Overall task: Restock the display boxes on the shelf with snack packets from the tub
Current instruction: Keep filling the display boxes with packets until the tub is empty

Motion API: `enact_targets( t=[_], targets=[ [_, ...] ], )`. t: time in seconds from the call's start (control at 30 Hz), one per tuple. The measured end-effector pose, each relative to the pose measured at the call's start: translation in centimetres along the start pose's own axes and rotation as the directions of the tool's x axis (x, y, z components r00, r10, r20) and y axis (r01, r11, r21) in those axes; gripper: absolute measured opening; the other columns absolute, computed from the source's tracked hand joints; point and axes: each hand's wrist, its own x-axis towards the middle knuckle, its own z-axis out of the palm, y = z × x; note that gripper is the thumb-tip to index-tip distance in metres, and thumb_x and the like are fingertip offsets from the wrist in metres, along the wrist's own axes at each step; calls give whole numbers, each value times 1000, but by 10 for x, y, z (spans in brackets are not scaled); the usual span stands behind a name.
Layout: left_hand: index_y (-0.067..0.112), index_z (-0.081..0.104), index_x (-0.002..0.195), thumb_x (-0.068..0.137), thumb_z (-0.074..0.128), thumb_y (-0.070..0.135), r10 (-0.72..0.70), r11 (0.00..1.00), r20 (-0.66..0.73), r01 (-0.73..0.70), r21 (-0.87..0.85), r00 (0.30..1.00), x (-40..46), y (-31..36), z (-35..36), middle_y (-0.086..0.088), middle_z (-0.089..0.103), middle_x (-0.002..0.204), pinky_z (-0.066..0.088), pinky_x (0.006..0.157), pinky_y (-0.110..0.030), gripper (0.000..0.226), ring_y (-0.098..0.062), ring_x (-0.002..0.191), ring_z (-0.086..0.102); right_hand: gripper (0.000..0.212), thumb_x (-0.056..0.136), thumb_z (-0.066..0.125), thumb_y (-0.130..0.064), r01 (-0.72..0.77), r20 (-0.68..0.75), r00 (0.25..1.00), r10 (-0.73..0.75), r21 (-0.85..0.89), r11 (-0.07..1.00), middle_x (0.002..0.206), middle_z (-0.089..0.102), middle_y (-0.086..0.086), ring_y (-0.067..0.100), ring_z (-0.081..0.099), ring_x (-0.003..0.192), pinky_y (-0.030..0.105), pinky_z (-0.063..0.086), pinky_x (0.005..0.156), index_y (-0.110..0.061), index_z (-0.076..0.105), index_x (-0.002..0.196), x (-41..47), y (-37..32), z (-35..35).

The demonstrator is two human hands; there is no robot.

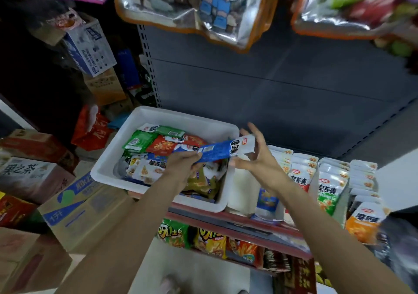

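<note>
A white tub (117,151) full of green, red, blue and white snack packets rests on the shelf's left end. Above its right rim my left hand (181,162) pinches a blue and white snack packet (217,152) by its left end. My right hand (257,158) is spread open around the packet's white right end, fingers apart, touching or nearly touching it. To the right stand display boxes: a nearly empty white one (242,194), a blue-packet one (267,203), then fuller rows of red (300,176), green (330,194) and orange packets (364,223).
The shelf's red front edge (226,219) runs below the tub, with chip bags (210,241) on the shelf underneath. Cardboard cartons (74,212) are stacked at the left. Large foil snack bags (192,6) hang overhead. Grey back panel behind.
</note>
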Motion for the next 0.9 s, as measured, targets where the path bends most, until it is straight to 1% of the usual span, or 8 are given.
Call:
enact_targets(
  t=[0.13, 0.2, 0.27, 0.37, 0.47, 0.67, 0.8, 0.9],
  targets=[
    [-11, 62, 106, 91, 57, 3, -65, 997, 125, 58, 58, 990, -11, -7, 46, -8, 62, 79, 52, 62, -15, 21, -11, 68, 61, 74, 78, 67, 9, 2, -117, 993, -7, -48, 999, 110, 62, -10, 0, 62, 93, 14, 49, 72, -23, 35, 137, -16, -5, -34],
    [-11, 61, 105, 94, 52, 2, -68, 995, 155, 56, 81, 986, -16, -13, 68, -9, 60, 77, 53, 60, -15, 20, -11, 62, 63, 22, 80, 70, 0, 6, -266, 963, -48, -153, 988, 83, 66, 0, -1, 61, 72, 13, 45, 65, -7, 61, 98, -22, -6, -44],
    [-3, 61, 105, 97, 46, 8, 62, 940, 163, -112, 323, 985, -16, -21, 82, -10, 63, 82, 55, 66, -23, 20, -14, 69, 63, 19, 81, 71, -8, -1, -395, 914, -90, -225, 974, 73, 64, 13, 7, 58, 68, 16, 44, 60, 6, 59, 77, -29, -3, -56],
    [10, 60, 122, 96, 49, 20, 398, 419, 335, -494, 762, 854, -12, -33, 86, -9, 61, 118, 43, 87, -28, 30, -22, 106, 57, 2, 86, 65, -6, 39, -432, 894, -119, -189, 981, 88, 69, 18, 22, 64, 77, 37, 53, 71, -5, 66, 84, -40, -1, -74],
    [13, 39, 142, 93, 56, 26, 394, 128, 477, -561, 818, 786, -8, -44, 84, -5, 36, 147, 28, 109, -30, 52, -21, 135, 33, 5, 88, 62, -3, 29, -443, 892, -90, -143, 989, 90, 69, 18, 16, 68, 73, 32, 58, 64, -6, 65, 90, -47, -1, -90],
    [19, 15, 150, 87, 59, 3, 337, 176, 448, -523, 834, 828, -12, -53, 79, -1, 22, 156, 29, 111, -30, 79, -18, 141, 26, 16, 89, 61, -4, -62, -409, 895, -179, -510, 858, 82, 63, -7, -13, 57, 61, 5, 45, 54, -7, 64, 104, -50, 13, -99],
    [16, 15, 150, 87, 63, 6, 340, 176, 446, -522, 834, 828, -13, -50, 80, -3, 23, 155, 28, 112, -30, 80, -20, 141, 28, 40, 87, 58, -2, -168, -350, 933, -86, -634, 755, 90, 68, 10, 21, 66, 74, 41, 56, 64, -24, 43, 117, -42, 30, -92],
    [16, 16, 150, 86, 64, 7, 347, 176, 448, -526, 832, 824, -15, -49, 80, -3, 24, 155, 28, 112, -31, 81, -21, 140, 30, 53, 87, 51, 1, -177, -257, 965, -54, -788, 590, 107, 59, 6, 28, 61, 89, 38, 52, 69, -28, 33, 128, -40, 42, -87]
  ],
)
